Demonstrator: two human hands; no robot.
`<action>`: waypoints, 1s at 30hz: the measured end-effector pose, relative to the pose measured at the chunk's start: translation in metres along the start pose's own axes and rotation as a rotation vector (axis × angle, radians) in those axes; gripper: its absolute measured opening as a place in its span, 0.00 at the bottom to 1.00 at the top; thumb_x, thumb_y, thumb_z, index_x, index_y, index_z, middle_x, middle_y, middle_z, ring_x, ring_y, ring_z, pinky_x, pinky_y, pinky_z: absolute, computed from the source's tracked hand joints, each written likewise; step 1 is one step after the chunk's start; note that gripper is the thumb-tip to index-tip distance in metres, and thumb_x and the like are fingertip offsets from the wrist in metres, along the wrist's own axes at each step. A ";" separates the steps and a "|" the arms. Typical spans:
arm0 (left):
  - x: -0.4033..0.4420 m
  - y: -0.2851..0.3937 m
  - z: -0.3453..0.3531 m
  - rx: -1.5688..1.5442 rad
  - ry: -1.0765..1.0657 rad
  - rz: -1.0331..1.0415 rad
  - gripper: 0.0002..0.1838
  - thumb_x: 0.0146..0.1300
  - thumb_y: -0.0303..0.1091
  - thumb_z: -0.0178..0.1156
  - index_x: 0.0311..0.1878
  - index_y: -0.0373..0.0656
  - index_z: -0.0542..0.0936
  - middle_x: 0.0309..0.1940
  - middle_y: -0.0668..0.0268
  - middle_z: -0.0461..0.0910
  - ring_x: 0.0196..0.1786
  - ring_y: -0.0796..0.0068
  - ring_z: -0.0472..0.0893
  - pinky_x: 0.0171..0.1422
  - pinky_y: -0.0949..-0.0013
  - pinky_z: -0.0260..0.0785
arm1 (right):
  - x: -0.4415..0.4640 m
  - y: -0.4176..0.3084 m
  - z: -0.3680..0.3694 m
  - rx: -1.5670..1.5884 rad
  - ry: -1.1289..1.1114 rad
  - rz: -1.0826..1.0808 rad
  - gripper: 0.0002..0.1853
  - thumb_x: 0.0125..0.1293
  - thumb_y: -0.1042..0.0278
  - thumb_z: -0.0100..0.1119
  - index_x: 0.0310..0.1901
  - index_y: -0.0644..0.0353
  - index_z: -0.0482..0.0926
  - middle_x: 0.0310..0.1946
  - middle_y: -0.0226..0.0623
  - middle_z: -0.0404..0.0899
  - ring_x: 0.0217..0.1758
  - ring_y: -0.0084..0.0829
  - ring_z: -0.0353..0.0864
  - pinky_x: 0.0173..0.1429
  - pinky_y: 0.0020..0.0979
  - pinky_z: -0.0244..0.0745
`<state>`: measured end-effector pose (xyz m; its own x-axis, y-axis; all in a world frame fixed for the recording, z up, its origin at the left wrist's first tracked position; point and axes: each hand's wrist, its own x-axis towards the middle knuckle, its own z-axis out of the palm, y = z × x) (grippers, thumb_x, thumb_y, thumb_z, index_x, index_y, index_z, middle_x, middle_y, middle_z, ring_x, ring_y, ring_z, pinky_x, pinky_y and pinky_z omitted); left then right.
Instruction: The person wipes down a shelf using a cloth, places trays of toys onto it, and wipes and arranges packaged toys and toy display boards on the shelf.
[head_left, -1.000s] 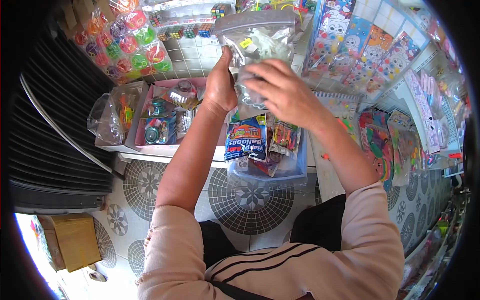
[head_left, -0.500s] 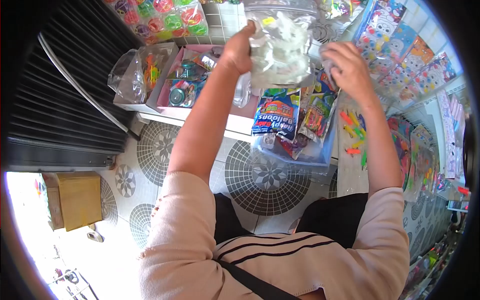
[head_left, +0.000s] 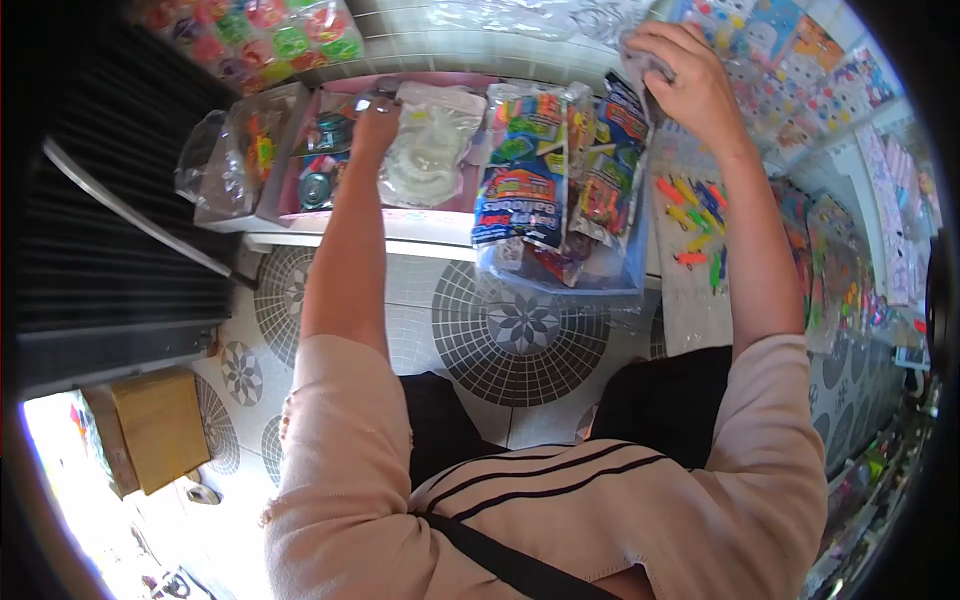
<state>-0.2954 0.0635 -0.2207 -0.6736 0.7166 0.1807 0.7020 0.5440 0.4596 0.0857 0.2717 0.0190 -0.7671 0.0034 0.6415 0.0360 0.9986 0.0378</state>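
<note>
My left hand (head_left: 375, 128) is closed at the left edge of a clear plastic bag (head_left: 430, 150) with pale, whitish ring-shaped contents. The bag is over the pink box (head_left: 425, 222); the fingertips are partly hidden. In my right hand (head_left: 690, 80) is a bunched greyish cloth (head_left: 640, 62), held close to the tiled wall at the upper right. Below that hand, a blue Happy Baby Balloons packet (head_left: 520, 195) and a second colourful packet (head_left: 605, 180) stand in a translucent blue bin (head_left: 610, 285).
Left of the pink box is a grey box (head_left: 235, 215) with toys in plastic. Small bright toys (head_left: 695, 220) lie on a pale board at the right. Cartoon sheets (head_left: 775, 75) hang on the wall. A cardboard box (head_left: 160, 430) sits on the floor at the left.
My left hand has carried the clear bag down and left, from in front of the wall to the pink box. My right hand, still holding the cloth, has shifted slightly upward in view.
</note>
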 end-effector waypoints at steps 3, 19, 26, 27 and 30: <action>-0.001 0.049 -0.025 0.084 0.144 0.015 0.26 0.61 0.46 0.52 0.56 0.35 0.72 0.49 0.45 0.75 0.52 0.47 0.75 0.57 0.56 0.65 | 0.007 0.007 -0.013 -0.016 -0.072 0.068 0.13 0.50 0.80 0.58 0.40 0.67 0.79 0.42 0.43 0.78 0.44 0.40 0.76 0.51 0.36 0.70; -0.044 0.204 -0.024 -0.543 -0.414 0.150 0.21 0.65 0.39 0.54 0.58 0.38 0.71 0.56 0.57 0.74 0.57 0.64 0.74 0.59 0.68 0.64 | -0.302 0.156 -0.064 -0.368 -0.613 1.248 0.20 0.53 0.57 0.53 0.43 0.59 0.81 0.42 0.46 0.80 0.46 0.44 0.79 0.50 0.37 0.72; -0.052 0.249 -0.006 -0.523 -0.593 0.298 0.21 0.65 0.38 0.53 0.58 0.39 0.71 0.55 0.56 0.73 0.55 0.66 0.76 0.58 0.67 0.65 | -0.464 0.195 -0.072 -0.349 -0.986 1.424 0.26 0.51 0.48 0.59 0.40 0.67 0.81 0.46 0.52 0.77 0.50 0.47 0.78 0.53 0.39 0.72; -0.057 0.258 -0.003 -0.568 -0.612 0.315 0.21 0.65 0.39 0.53 0.58 0.39 0.71 0.55 0.57 0.74 0.55 0.66 0.76 0.58 0.68 0.66 | -0.475 0.195 -0.073 -0.323 -1.077 1.393 0.24 0.53 0.49 0.57 0.39 0.66 0.81 0.44 0.52 0.78 0.48 0.46 0.78 0.52 0.38 0.72; -0.059 0.268 0.019 -0.576 -0.742 0.408 0.22 0.66 0.39 0.51 0.60 0.40 0.69 0.57 0.62 0.72 0.57 0.69 0.73 0.57 0.69 0.65 | -0.455 0.155 -0.103 -0.182 -1.127 1.405 0.18 0.59 0.55 0.51 0.35 0.61 0.83 0.39 0.46 0.82 0.41 0.42 0.81 0.50 0.36 0.72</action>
<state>-0.0626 0.1754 -0.1248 0.0416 0.9962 -0.0769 0.4960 0.0462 0.8671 0.5060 0.4191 -0.1883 -0.1227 0.8560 -0.5022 0.9732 0.2030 0.1082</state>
